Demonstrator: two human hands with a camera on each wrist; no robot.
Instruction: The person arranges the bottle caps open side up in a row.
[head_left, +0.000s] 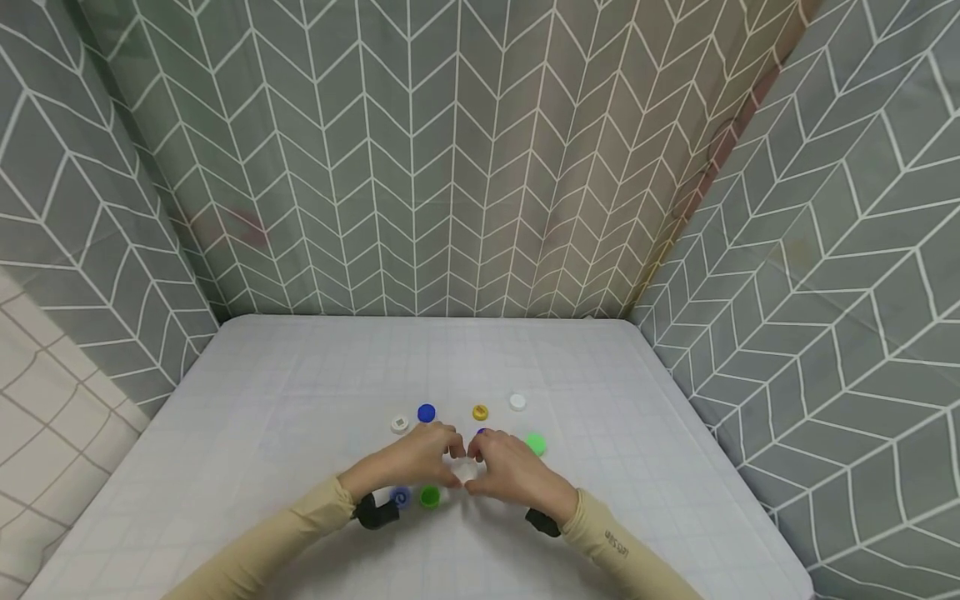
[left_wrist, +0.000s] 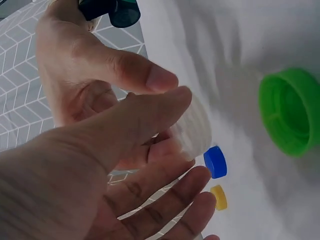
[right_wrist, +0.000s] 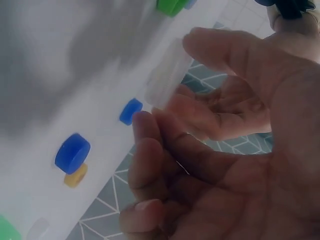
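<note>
Near dk green cap (head_left: pixel 430 497), L hand (head_left: pixel 417 456) & R hand (head_left: pixel 516 473) both pinch clear plastic pc (left_wrist: pixel 197 125); might drop if either fingertip grip slips.

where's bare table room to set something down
Bare table lies left of the left white cap, right of the light green cap, and between the yellow cap and curtain. Crowded: around left hand and right hand, among caps.
</note>
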